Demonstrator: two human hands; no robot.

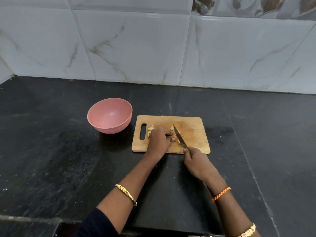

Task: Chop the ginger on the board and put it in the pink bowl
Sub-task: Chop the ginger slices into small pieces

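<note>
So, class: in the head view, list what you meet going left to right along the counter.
Pink bowl → board's handle slot → left hand on the ginger → knife → right hand.

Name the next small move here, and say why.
Probably bring the knife down for another cut beside the left hand. The right hand grips its handle with the blade angled over the ginger, the left hand steadies pieces on the board, chunks look coarse, and the pink bowl is empty.
</note>
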